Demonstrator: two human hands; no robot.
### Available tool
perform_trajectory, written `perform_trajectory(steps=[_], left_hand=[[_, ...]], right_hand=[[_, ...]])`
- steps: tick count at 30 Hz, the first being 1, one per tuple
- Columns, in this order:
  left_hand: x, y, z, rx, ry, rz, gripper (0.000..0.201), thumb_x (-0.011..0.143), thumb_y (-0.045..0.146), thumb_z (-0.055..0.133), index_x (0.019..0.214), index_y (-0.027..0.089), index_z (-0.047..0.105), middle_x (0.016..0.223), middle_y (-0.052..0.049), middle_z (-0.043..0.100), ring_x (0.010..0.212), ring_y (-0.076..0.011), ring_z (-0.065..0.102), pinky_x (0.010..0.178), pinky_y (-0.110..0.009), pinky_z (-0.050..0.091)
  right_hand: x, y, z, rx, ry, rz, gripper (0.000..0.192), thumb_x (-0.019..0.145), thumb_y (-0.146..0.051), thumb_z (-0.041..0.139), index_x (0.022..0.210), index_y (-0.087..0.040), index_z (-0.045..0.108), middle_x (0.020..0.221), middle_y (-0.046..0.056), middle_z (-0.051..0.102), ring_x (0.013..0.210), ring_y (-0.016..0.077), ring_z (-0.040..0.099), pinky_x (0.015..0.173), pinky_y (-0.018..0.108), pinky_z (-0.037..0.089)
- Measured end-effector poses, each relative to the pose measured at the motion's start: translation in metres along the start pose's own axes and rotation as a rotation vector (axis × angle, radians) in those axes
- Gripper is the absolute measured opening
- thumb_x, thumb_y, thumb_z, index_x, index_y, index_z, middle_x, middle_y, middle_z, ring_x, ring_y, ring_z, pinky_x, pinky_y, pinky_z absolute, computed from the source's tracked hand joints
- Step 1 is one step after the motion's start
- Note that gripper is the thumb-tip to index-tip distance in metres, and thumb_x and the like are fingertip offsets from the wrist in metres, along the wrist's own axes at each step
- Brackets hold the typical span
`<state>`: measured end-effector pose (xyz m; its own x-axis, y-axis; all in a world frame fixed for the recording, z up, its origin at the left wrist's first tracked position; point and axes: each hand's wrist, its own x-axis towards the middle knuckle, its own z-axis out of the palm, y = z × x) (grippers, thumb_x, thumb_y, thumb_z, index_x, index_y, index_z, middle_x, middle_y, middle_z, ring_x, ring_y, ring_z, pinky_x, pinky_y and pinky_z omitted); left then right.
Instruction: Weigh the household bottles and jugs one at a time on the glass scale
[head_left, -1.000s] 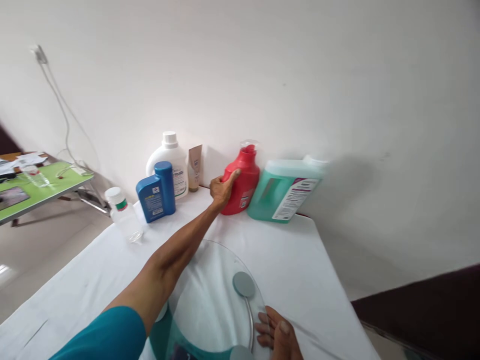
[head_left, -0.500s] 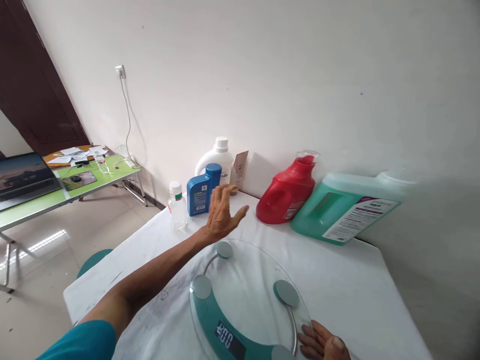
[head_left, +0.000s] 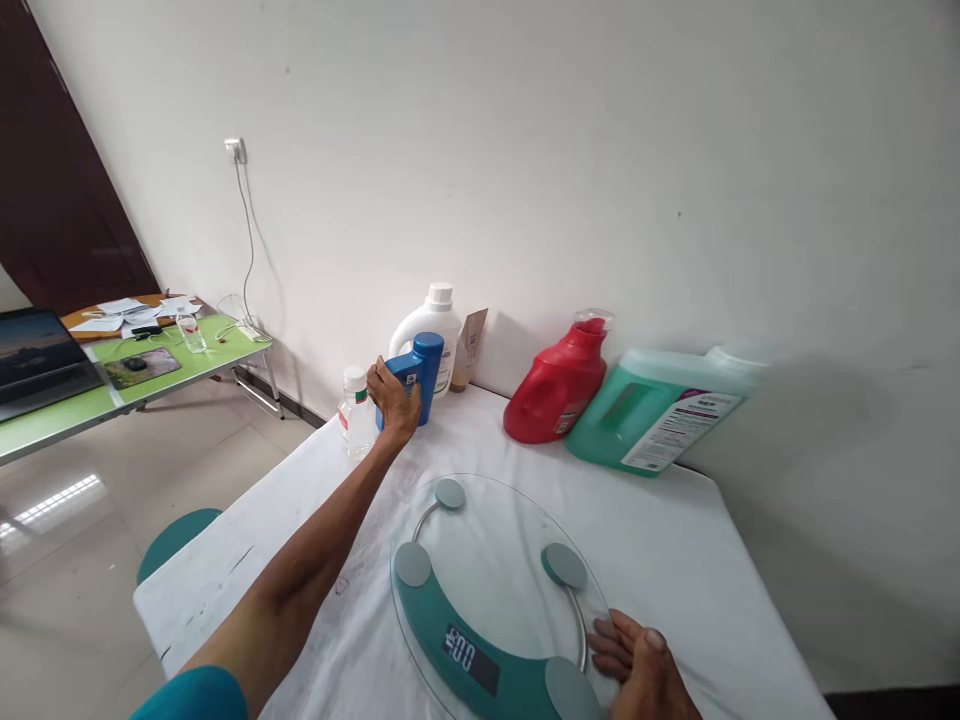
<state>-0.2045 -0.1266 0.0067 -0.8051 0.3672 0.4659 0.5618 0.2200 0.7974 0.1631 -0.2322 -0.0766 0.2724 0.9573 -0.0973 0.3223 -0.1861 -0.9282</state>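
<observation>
My left hand (head_left: pixel 395 403) is closed around the lower, left part of a blue plastic bottle (head_left: pixel 427 375), which stands upright. Just left of that hand is a small clear bottle (head_left: pixel 361 430) with a white cap. At the near right edge of a round glass bathroom scale (head_left: pixel 495 530), my right hand (head_left: pixel 641 665) grips the rim, its fingers seen through the glass and its thumb outside. Zeros show on the scale's display (head_left: pixel 471 660).
Behind the blue bottle stand a white jug (head_left: pixel 424 325) and a brown tube (head_left: pixel 469 345). A red jug (head_left: pixel 555 390) and a large green jug (head_left: pixel 645 410) lean together near the wall. A green table (head_left: pixel 214 345) with a laptop (head_left: pixel 41 365) is at left, and a teal stool (head_left: pixel 176 540) is below.
My left hand has moved left from above the scale's far side and closed on the blue bottle. My right hand remains at the scale's rim. The view has shifted slightly.
</observation>
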Motion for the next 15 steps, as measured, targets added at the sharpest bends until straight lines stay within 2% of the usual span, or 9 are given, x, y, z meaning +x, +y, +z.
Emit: perform_trajectory(steps=[5,8,11,15], left_hand=[[0.007,0.002,-0.002,-0.116,-0.018,-0.037,0.074,0.077,0.026,0.087,0.143,0.017,0.055,0.142,-0.020,0.064,0.137,-0.0368,0.062,0.117,-0.048,0.048],[0.004,0.005,-0.004,-0.153,-0.060,-0.110,0.059,0.074,0.039,0.092,0.124,0.024,0.063,0.116,-0.009,0.075,0.112,-0.0313,0.072,0.103,-0.042,0.053],[0.002,0.009,-0.007,-0.187,-0.061,-0.163,0.046,0.071,0.045,0.093,0.101,0.026,0.064,0.091,0.000,0.073,0.090,-0.0242,0.069,0.087,-0.035,0.053],[0.005,0.011,-0.007,-0.263,-0.030,-0.123,0.044,0.065,0.044,0.095,0.081,0.024,0.060,0.076,0.005,0.063,0.075,-0.0168,0.058,0.074,-0.029,0.047]], right_hand=[[-0.001,0.003,0.002,0.030,0.012,-0.062,0.079,0.096,-0.085,0.033,0.110,-0.019,0.074,0.107,0.015,0.082,0.083,0.0282,0.077,0.082,0.041,0.061],[-0.004,-0.001,0.005,0.063,0.031,-0.072,0.081,0.095,-0.088,0.034,0.108,-0.019,0.075,0.106,0.016,0.082,0.081,0.0275,0.075,0.079,0.041,0.061],[-0.005,-0.003,0.007,0.074,0.055,-0.118,0.082,0.094,-0.090,0.035,0.105,-0.020,0.076,0.103,0.016,0.081,0.081,0.0277,0.073,0.077,0.041,0.059],[-0.004,-0.003,0.008,0.092,0.066,-0.155,0.080,0.096,-0.089,0.033,0.102,-0.021,0.076,0.097,0.014,0.080,0.077,0.0274,0.071,0.074,0.041,0.058]])
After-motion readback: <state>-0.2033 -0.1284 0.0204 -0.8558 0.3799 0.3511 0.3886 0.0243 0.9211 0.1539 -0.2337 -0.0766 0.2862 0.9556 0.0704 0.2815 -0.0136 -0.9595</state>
